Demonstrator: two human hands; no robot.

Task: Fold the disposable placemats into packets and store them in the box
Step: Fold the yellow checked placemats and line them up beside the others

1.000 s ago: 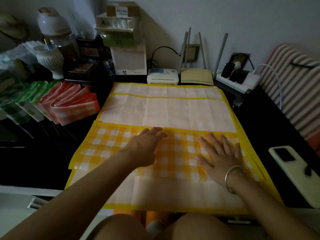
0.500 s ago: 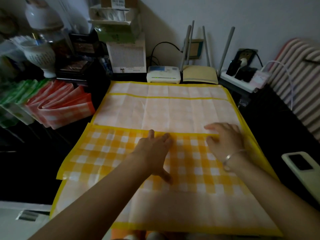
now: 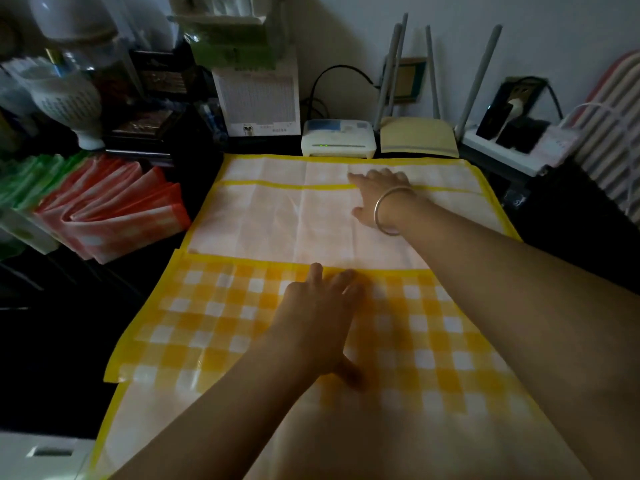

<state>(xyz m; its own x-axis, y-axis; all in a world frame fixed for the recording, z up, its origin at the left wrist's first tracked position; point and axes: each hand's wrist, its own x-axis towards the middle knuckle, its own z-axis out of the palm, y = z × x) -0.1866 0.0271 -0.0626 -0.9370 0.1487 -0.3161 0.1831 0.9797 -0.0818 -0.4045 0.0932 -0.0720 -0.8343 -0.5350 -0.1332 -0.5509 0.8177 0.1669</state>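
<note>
Head: red-checked folded packets (image 3: 117, 220) at left. Yellow-checked plastic placemat (image 3: 225, 323) pt-folded; L hand (image 3: 318, 320), R hand (image 3: 377, 197) flat on it.

Dim room, cluttered dark desk (image 3: 62, 358) set against a pale wall (image 3: 346, 26)

Straight beyond the right hand (image 3: 377, 199) stands a router (image 3: 415, 136) with upright grey antennas, and a small white device (image 3: 337, 138) showing green lights sits just left of that hand; further to its right lie a white power strip (image 3: 502, 152) loaded with plugs and a striped cushion (image 3: 613, 126), while far to its left stacked boxes (image 3: 256, 98) and a white vase (image 3: 65, 102) crowd the desk in low light
</note>
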